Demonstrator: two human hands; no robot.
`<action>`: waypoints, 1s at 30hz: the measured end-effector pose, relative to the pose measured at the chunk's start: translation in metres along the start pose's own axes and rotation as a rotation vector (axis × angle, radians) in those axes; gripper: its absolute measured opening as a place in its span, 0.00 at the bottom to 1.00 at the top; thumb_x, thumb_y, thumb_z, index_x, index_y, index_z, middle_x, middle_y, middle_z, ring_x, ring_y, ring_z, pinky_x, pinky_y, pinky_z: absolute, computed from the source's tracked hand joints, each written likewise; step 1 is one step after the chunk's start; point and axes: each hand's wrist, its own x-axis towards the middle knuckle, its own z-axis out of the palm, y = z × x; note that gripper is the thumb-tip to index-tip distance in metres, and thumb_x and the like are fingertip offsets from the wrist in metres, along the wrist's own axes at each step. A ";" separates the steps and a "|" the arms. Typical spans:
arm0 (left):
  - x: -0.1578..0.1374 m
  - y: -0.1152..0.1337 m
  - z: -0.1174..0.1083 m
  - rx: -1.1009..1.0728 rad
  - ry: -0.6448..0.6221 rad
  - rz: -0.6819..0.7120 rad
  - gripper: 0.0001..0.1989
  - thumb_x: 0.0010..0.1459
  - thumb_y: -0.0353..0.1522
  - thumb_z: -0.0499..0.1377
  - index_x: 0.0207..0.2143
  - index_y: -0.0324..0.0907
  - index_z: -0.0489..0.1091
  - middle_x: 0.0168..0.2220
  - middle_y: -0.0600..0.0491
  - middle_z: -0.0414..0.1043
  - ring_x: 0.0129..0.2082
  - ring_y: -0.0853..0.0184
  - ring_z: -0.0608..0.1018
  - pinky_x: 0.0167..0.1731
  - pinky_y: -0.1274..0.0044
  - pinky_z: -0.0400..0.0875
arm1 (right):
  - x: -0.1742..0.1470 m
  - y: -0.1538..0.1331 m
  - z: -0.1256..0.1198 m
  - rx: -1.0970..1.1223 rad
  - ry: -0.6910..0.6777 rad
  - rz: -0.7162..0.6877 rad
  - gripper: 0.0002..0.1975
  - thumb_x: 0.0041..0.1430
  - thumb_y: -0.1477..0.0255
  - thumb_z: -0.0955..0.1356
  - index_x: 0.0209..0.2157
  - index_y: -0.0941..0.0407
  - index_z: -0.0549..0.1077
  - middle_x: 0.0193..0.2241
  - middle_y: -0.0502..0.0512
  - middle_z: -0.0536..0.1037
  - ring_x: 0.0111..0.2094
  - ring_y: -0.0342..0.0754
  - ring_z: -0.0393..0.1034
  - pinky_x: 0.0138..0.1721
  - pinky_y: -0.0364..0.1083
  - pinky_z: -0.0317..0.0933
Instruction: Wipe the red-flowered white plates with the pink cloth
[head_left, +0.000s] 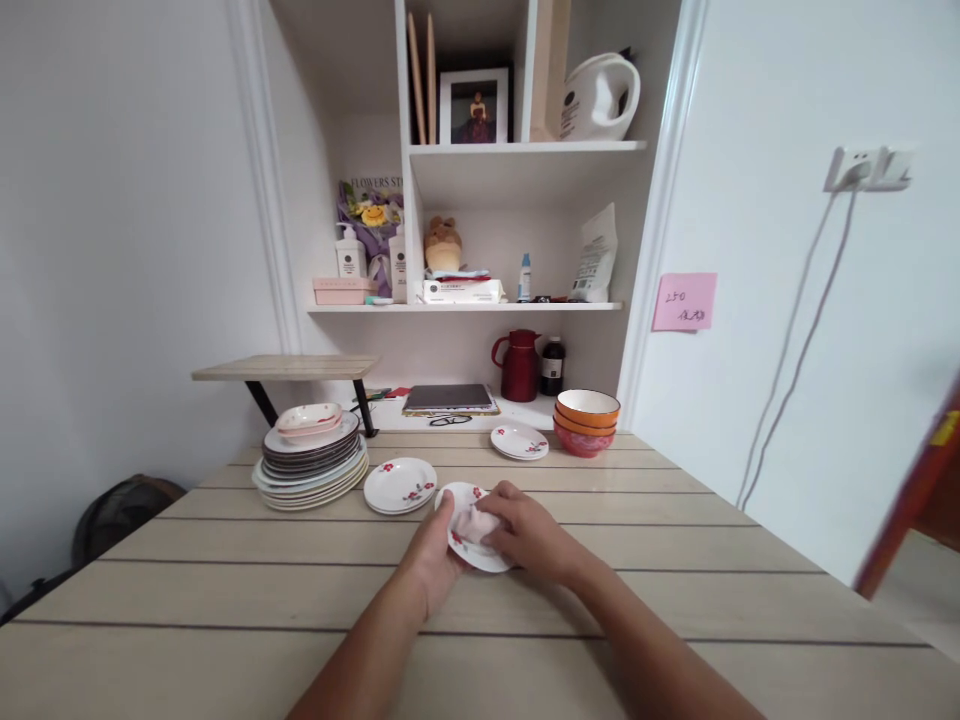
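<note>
Near the middle of the table, my left hand (435,550) grips the left rim of a small white plate (491,558) with red flowers, thumb on top. The plate is tipped a little toward me. My right hand (529,525) presses a crumpled pale pink cloth (474,524) onto the plate's face, fingers closed round it. Just left of it lie flowered plates (397,482), one on another. Farther back, more small flowered plates (519,440) are stacked beside the bowls.
At the left stands a tall stack of plates (311,478) with pink dishes (309,418) on top, by a wooden riser (289,368). Nested orange and red bowls (586,425) sit at the back right. Behind are eyeglasses (450,421), a laptop (450,397) and a red jug (519,366).
</note>
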 end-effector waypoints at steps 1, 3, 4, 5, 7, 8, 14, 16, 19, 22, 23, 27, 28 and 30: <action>-0.001 0.000 0.000 0.008 -0.004 -0.015 0.24 0.62 0.43 0.55 0.54 0.35 0.68 0.44 0.41 0.78 0.40 0.57 0.80 0.41 0.69 0.73 | -0.004 -0.004 -0.003 -0.010 -0.042 -0.050 0.19 0.51 0.80 0.66 0.44 0.50 0.75 0.39 0.52 0.67 0.40 0.46 0.66 0.43 0.43 0.59; -0.003 0.001 0.000 0.019 -0.017 -0.031 0.25 0.61 0.44 0.56 0.54 0.36 0.68 0.43 0.41 0.78 0.40 0.57 0.80 0.41 0.69 0.73 | -0.009 -0.012 -0.004 -0.020 -0.063 -0.116 0.20 0.51 0.81 0.65 0.43 0.49 0.75 0.40 0.52 0.67 0.41 0.47 0.66 0.44 0.44 0.59; -0.003 0.001 0.000 0.019 -0.024 -0.028 0.25 0.60 0.44 0.57 0.53 0.36 0.69 0.43 0.41 0.79 0.40 0.57 0.80 0.40 0.70 0.73 | -0.009 -0.015 -0.003 -0.007 -0.055 -0.132 0.20 0.51 0.81 0.65 0.43 0.49 0.75 0.40 0.52 0.67 0.41 0.47 0.66 0.44 0.44 0.59; -0.004 0.001 0.000 0.016 -0.029 -0.020 0.25 0.60 0.44 0.57 0.53 0.36 0.69 0.42 0.42 0.79 0.40 0.57 0.80 0.40 0.70 0.73 | -0.009 -0.016 -0.001 0.016 -0.035 -0.136 0.20 0.51 0.82 0.65 0.43 0.49 0.75 0.41 0.52 0.67 0.41 0.47 0.66 0.44 0.44 0.59; -0.003 0.001 0.000 0.002 -0.042 0.000 0.23 0.61 0.43 0.57 0.52 0.36 0.70 0.41 0.42 0.79 0.39 0.58 0.80 0.40 0.70 0.73 | -0.004 -0.016 0.007 0.073 0.020 -0.120 0.19 0.51 0.81 0.65 0.43 0.50 0.75 0.41 0.52 0.67 0.41 0.47 0.66 0.44 0.44 0.60; -0.003 0.002 0.001 -0.004 -0.047 0.007 0.23 0.61 0.43 0.56 0.52 0.36 0.70 0.41 0.42 0.79 0.38 0.58 0.80 0.40 0.70 0.73 | 0.000 -0.014 0.012 0.094 0.050 -0.104 0.18 0.52 0.81 0.65 0.43 0.50 0.75 0.41 0.52 0.67 0.41 0.46 0.66 0.45 0.44 0.60; 0.003 0.002 0.004 -0.007 0.041 0.043 0.20 0.63 0.41 0.54 0.51 0.36 0.69 0.41 0.43 0.79 0.37 0.62 0.80 0.40 0.71 0.73 | 0.015 -0.001 0.019 0.089 0.144 0.079 0.16 0.54 0.78 0.66 0.44 0.52 0.74 0.39 0.53 0.67 0.40 0.47 0.66 0.45 0.44 0.58; 0.003 0.001 0.004 -0.002 0.052 0.042 0.20 0.64 0.40 0.54 0.51 0.37 0.69 0.42 0.44 0.79 0.38 0.62 0.80 0.40 0.72 0.73 | 0.012 0.001 0.012 0.066 0.103 0.099 0.15 0.54 0.77 0.66 0.44 0.52 0.74 0.38 0.52 0.67 0.37 0.46 0.66 0.43 0.44 0.59; 0.001 0.001 0.002 -0.001 -0.004 0.000 0.22 0.63 0.42 0.53 0.52 0.35 0.69 0.43 0.42 0.78 0.40 0.59 0.80 0.41 0.71 0.73 | 0.002 -0.002 0.000 0.040 -0.003 0.020 0.16 0.52 0.77 0.67 0.42 0.52 0.75 0.38 0.51 0.67 0.37 0.46 0.66 0.42 0.44 0.59; -0.002 0.002 0.000 -0.005 -0.056 -0.027 0.24 0.63 0.44 0.54 0.52 0.35 0.69 0.43 0.42 0.78 0.41 0.58 0.80 0.42 0.70 0.72 | -0.006 -0.009 -0.003 0.051 -0.043 -0.101 0.19 0.50 0.81 0.66 0.44 0.51 0.75 0.39 0.52 0.67 0.42 0.47 0.66 0.45 0.44 0.59; -0.002 0.003 -0.001 -0.009 -0.079 -0.026 0.24 0.62 0.44 0.54 0.53 0.36 0.69 0.43 0.42 0.79 0.41 0.58 0.80 0.43 0.70 0.72 | -0.006 -0.011 -0.001 0.069 -0.032 -0.126 0.20 0.50 0.82 0.65 0.44 0.50 0.75 0.39 0.52 0.67 0.42 0.47 0.66 0.45 0.44 0.59; -0.002 0.007 -0.004 -0.038 -0.200 -0.059 0.27 0.61 0.47 0.55 0.52 0.34 0.70 0.42 0.41 0.79 0.40 0.59 0.80 0.45 0.70 0.71 | 0.004 -0.015 0.017 0.129 0.067 -0.121 0.18 0.53 0.80 0.65 0.45 0.50 0.75 0.40 0.52 0.67 0.42 0.47 0.66 0.45 0.44 0.60; -0.001 0.008 -0.005 -0.042 -0.212 -0.068 0.27 0.61 0.46 0.55 0.52 0.34 0.70 0.42 0.41 0.79 0.39 0.59 0.80 0.45 0.70 0.71 | 0.009 -0.014 0.021 0.118 0.103 -0.096 0.18 0.54 0.79 0.66 0.45 0.50 0.75 0.40 0.52 0.67 0.41 0.46 0.66 0.45 0.44 0.59; 0.000 0.008 -0.004 -0.033 -0.189 -0.049 0.25 0.61 0.44 0.55 0.52 0.35 0.69 0.43 0.42 0.78 0.40 0.61 0.80 0.46 0.71 0.70 | 0.017 -0.009 0.025 0.084 0.173 -0.024 0.19 0.55 0.78 0.65 0.47 0.49 0.74 0.41 0.53 0.67 0.40 0.47 0.66 0.45 0.45 0.59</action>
